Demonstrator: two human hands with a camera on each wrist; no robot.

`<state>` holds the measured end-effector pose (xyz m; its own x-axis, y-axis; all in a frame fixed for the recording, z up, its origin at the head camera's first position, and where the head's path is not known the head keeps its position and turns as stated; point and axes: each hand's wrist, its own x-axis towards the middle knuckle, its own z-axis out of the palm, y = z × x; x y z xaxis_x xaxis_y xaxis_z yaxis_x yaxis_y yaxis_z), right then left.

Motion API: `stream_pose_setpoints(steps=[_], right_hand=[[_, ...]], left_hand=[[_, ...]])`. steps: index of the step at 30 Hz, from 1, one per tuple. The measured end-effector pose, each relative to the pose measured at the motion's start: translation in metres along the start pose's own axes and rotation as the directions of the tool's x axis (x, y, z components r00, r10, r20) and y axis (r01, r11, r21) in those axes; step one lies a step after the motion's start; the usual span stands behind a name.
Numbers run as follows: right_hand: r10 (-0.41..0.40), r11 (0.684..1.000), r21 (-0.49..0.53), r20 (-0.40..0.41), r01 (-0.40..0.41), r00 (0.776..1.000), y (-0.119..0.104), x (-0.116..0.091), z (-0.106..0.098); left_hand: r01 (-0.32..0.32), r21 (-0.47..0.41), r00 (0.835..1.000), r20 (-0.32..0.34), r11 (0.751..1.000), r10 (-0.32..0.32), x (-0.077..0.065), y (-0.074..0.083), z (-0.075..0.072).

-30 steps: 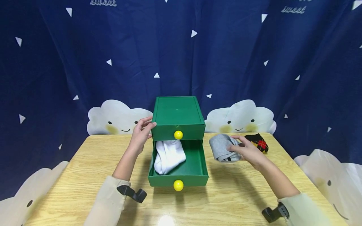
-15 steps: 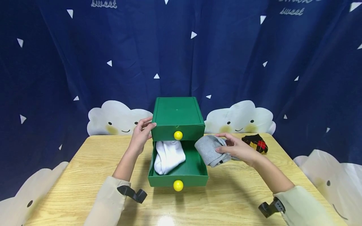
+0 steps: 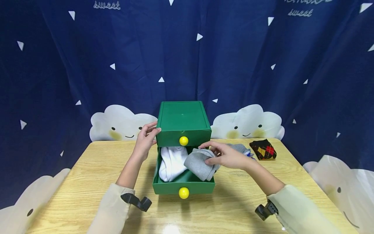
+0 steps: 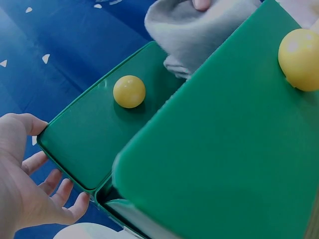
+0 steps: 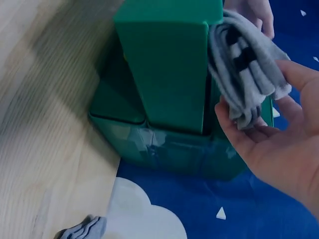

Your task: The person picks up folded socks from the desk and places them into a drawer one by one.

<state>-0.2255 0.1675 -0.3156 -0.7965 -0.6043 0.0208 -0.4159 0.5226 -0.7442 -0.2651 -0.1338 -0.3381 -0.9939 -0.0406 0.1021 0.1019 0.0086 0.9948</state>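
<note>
In the head view, my right hand (image 3: 228, 156) pinches a folded pair of grey socks (image 3: 200, 164) between thumb and fingers. The socks hang over the right part of the pulled-out lower drawer (image 3: 184, 188). Black stripes mark the grey socks (image 5: 244, 59) in the right wrist view. White folded socks (image 3: 173, 164) lie in the drawer's left part. My left hand (image 3: 145, 138) rests against the left side of the green drawer box (image 3: 183, 115). Its thumb and spread fingers touch the upper drawer's edge in the left wrist view. That upper drawer (image 4: 99, 134) is closed.
Black argyle socks (image 3: 263, 149) with red and yellow diamonds lie at the table's back right. Beside them is another grey folded pair (image 3: 240, 149), partly hidden by my right hand. The wooden table (image 3: 96, 182) meets a blue curtain (image 3: 131, 65) at the back.
My right hand has carried the grey socks leftward, from the table's right side to over the open drawer. The other grey pair has come into view behind. My left hand stays put.
</note>
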Motion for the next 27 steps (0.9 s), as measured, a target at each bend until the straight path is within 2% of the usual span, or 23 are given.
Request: stream_pose_setpoints(steps=[4, 9, 13, 18, 21, 24, 27], right_hand=[[-0.045, 0.996, -0.079, 0.077, 0.051, 0.996, -0.005, 0.007, 0.009], [-0.054, 0.978, -0.189, 0.16, 0.085, 0.986, -0.004, 0.017, 0.021], [-0.03, 0.938, -0.333, 0.203, 0.098, 0.979, -0.004, 0.023, 0.03], [-0.041, 0.828, -0.543, 0.187, 0.138, 0.982, -0.005, 0.033, 0.039], [-0.07, 0.772, -0.615, 0.166, 0.159, 0.984, -0.004, 0.037, 0.042], [-0.093, 0.749, -0.643, 0.136, 0.159, 0.986, -0.003, 0.037, 0.044], [-0.1, 0.766, -0.628, 0.094, 0.137, 0.991, -0.005, 0.032, 0.043]], left_hand=[[-0.004, -0.001, 1.0, 0.001, 1.0, 0.004, 0.0, 0.0, -0.001], [-0.004, 0.001, 1.0, 0.0, 1.0, 0.004, 0.0, 0.0, -0.001], [-0.005, 0.0, 1.0, -0.001, 1.0, 0.005, 0.0, 0.001, -0.001], [-0.007, -0.001, 1.0, -0.003, 1.0, 0.007, 0.0, 0.001, -0.001], [-0.002, 0.0, 1.0, -0.006, 1.0, 0.002, 0.0, 0.001, -0.001], [0.007, 0.001, 1.0, -0.005, 1.0, -0.007, 0.0, 0.001, 0.0], [0.005, 0.001, 1.0, 0.002, 1.0, -0.005, 0.0, 0.001, 0.0]])
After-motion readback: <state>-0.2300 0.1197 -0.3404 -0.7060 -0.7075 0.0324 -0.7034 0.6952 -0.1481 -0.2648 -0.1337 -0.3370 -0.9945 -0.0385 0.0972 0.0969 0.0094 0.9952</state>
